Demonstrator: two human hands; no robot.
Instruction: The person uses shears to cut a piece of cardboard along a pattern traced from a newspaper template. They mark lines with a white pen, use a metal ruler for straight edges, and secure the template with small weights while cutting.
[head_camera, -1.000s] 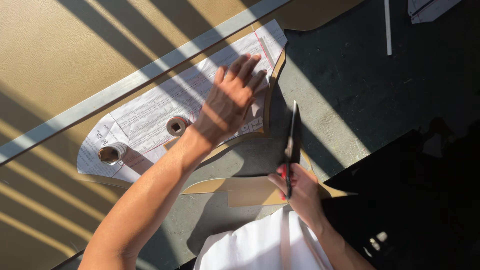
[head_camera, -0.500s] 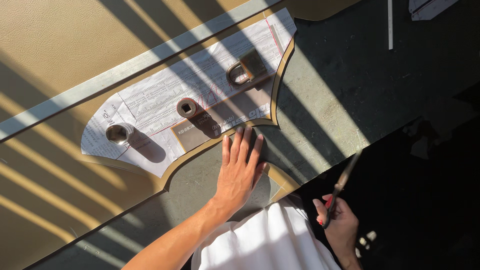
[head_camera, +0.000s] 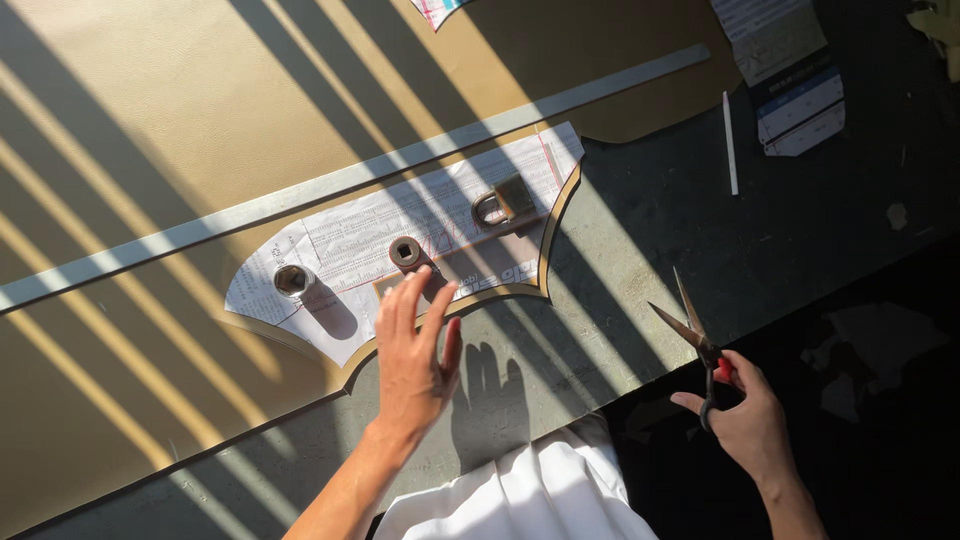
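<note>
My left hand (head_camera: 413, 357) hovers flat with fingers apart over the lower edge of a white paper pattern (head_camera: 400, 235) that lies on a tan leather sheet (head_camera: 170, 130). Three metal weights hold the pattern down: a nut (head_camera: 291, 280), a second nut (head_camera: 405, 252) just beyond my fingertips, and a padlock-shaped piece (head_camera: 503, 200). My right hand (head_camera: 745, 420) is off to the right above the table's near edge, holding scissors (head_camera: 688, 325) with red handles, blades spread and pointing up-left.
A long metal ruler (head_camera: 330, 185) lies diagonally across the leather above the pattern. A thin white stick (head_camera: 730, 142) and printed papers (head_camera: 790, 75) rest at the back right on the dark green table (head_camera: 660, 240). My white garment (head_camera: 530, 495) shows at the bottom.
My left hand lifted off the table and moved up toward the pattern's lower edge. My right hand with the scissors rose from below the table edge and the blades spread apart.
</note>
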